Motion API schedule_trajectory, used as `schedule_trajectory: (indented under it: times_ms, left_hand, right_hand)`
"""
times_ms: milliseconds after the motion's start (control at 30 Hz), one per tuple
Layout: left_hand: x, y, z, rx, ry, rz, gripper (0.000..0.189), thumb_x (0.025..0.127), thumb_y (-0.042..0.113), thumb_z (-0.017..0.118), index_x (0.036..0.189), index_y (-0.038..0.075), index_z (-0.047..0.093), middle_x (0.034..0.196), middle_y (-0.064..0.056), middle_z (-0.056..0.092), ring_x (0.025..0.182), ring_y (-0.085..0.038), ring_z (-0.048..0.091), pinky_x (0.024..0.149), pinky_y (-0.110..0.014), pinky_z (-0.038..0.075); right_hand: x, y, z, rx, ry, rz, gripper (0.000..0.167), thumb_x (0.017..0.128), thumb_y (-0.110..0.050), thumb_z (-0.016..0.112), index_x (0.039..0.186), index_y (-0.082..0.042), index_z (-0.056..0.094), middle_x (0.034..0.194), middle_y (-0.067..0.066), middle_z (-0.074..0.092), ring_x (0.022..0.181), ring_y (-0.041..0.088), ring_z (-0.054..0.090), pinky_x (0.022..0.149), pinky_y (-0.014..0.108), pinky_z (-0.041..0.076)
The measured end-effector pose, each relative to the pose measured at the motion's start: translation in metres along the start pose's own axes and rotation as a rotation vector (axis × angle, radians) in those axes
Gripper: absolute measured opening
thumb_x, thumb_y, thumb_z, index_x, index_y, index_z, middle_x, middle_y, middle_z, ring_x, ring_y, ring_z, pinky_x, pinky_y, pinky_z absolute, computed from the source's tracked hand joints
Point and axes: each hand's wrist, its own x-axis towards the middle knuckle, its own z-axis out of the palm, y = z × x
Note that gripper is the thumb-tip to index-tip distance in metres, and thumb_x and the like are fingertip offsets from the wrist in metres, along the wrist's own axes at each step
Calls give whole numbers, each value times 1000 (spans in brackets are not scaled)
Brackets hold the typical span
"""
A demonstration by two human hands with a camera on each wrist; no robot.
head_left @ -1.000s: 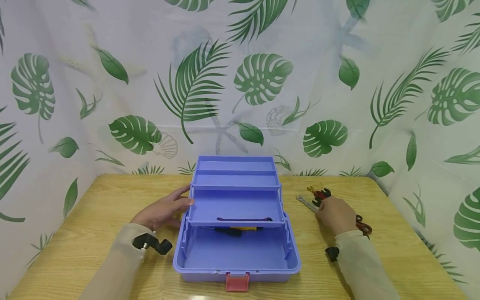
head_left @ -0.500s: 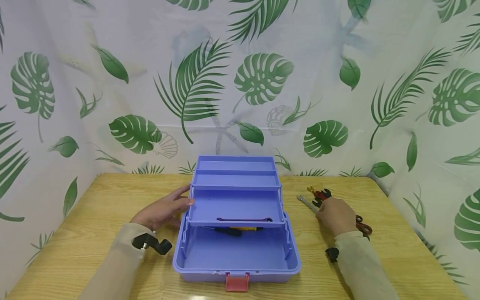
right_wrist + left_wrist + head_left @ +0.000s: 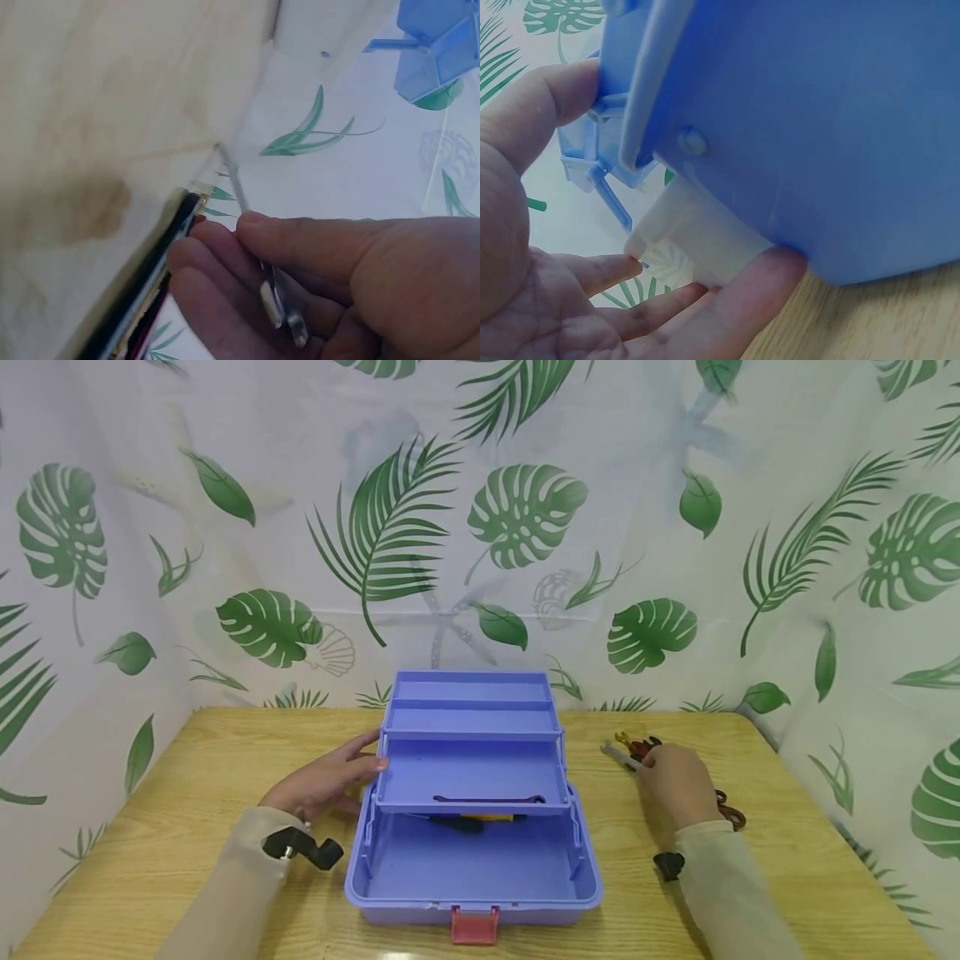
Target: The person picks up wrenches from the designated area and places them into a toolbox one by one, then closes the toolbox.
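Note:
In the head view a periwinkle toolbox stands with its stepped trays raised. My left hand is at its left side, the thumb touching a tray edge. In the left wrist view the fingers are spread along the toolbox wall. My right hand pinches a silver wrench between thumb and fingers. Beside and partly under that hand lie several dark, red and yellow wrenches; the right wrist view shows some as a dark bundle beside the fingers.
A dark red wrench lies in the lower tray. Black and yellow handles show in the toolbox bottom, partly hidden by the tray. A red latch hangs at the front. The wooden table meets a leaf-print cloth behind.
My right hand has shifted slightly, and the silver wrench has moved a little to the right and up with it. The left hand and toolbox have stayed put.

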Motion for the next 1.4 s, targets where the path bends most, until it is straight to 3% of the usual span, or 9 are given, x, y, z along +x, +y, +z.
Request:
schedule_trajectory:
  times_ms: [167,367,567,700,933,1100,1400]
  left_hand:
    - [-1,0,0,0,2,-2,90,97,40,70,167,29,14,166,-19,32,151,-44,31,93,-58,57]
    - [-1,1,0,9,9,-2,88,97,40,70,166,31,16,164,-18,35,149,-43,36,92,-57,57]
    - [0,2,1,11,10,-3,89,96,41,71,166,31,17,164,-17,36,147,-42,39,93,-58,57]
    - [0,2,1,9,9,-3,91,95,42,71,166,30,16,164,-17,35,148,-42,38,94,-58,57]
    - [-1,1,0,0,-3,7,91,96,40,70,167,29,14,165,-19,32,149,-43,35,94,-58,56]
    - [-1,2,-1,9,-13,5,93,96,40,70,167,27,11,167,-21,27,151,-45,31,97,-59,55]
    - [-1,2,-1,12,-11,-4,93,96,40,70,167,28,12,167,-20,27,151,-45,30,97,-59,55]
  right_hand:
    - [2,1,-1,-38,-43,-18,25,98,-13,67,81,3,76,77,14,71,68,27,65,65,48,55]
    - [-1,2,3,7,-119,11,38,99,-16,64,62,-8,60,58,-1,45,56,16,41,55,33,38]
    - [-1,4,6,8,-156,35,40,100,-16,59,62,-10,53,58,-3,33,54,15,35,55,32,33]
    - [0,3,6,-10,-161,31,40,101,-17,59,62,-10,53,58,-3,34,55,16,35,55,32,34]
    - [0,0,3,-10,-200,46,32,97,-13,63,66,-6,62,57,0,50,54,16,46,52,29,37]
    - [0,-1,2,-20,-211,51,32,93,-14,65,63,-10,56,57,-3,42,54,15,40,52,29,33]
    - [-1,-2,1,-59,-190,4,32,103,-17,58,76,-1,67,63,4,56,58,19,47,57,33,39]
